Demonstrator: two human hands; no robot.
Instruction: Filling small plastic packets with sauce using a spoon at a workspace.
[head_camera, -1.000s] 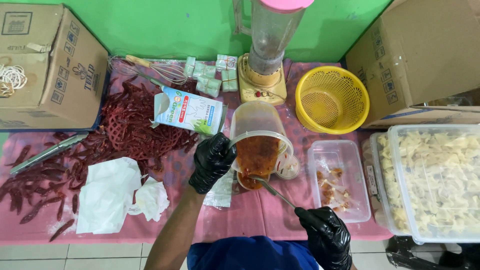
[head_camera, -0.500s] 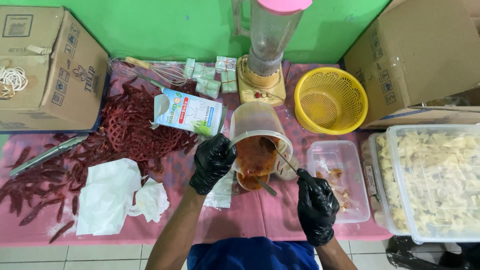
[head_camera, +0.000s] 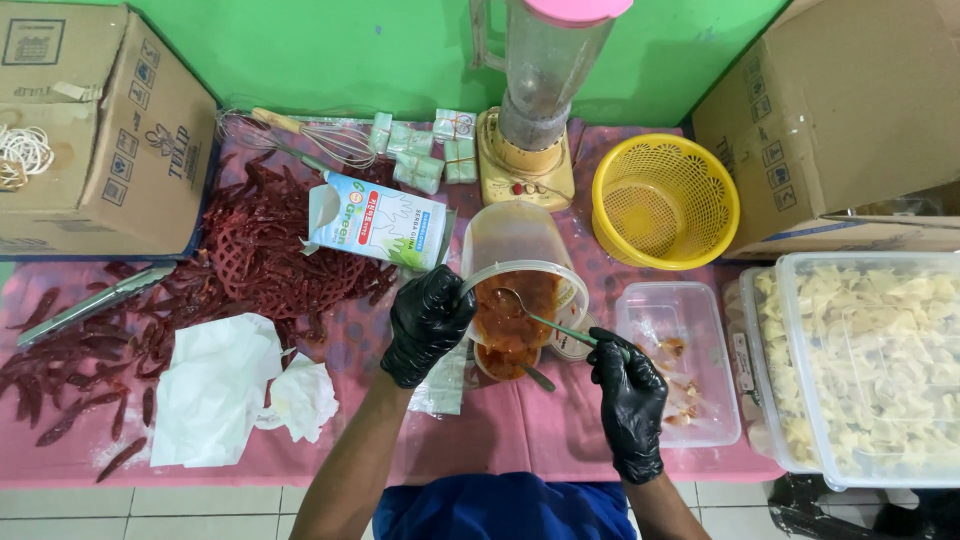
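Comparing with the view half a second before, the right hand (head_camera: 630, 405) has drawn back toward the near edge of the tabletop (head_camera: 520, 440) and slightly toward its right end, while the spoon (head_camera: 548, 322) now reaches further into the clear plastic jug (head_camera: 520, 265); the left hand (head_camera: 428, 322) has not shifted. The left hand, in a black glove, is closed around the left wall of the jug and holds it tilted, mouth toward the near edge. The right hand, also gloved in black, is clenched on the spoon handle at its near end. The spoon bowl lies inside the jug mouth, against the orange-red sauce (head_camera: 510, 315), up and to the left of the gripping fingers. A second small container of the same sauce sits directly under the jug mouth; its rim is partly hidden. The jug stands near the middle of the tabletop, in front of the blender (head_camera: 535, 110). A clear rectangular tub (head_camera: 680, 365) lies just beside the right hand. A white carton (head_camera: 378, 222) lies just left of the jug, on its side.
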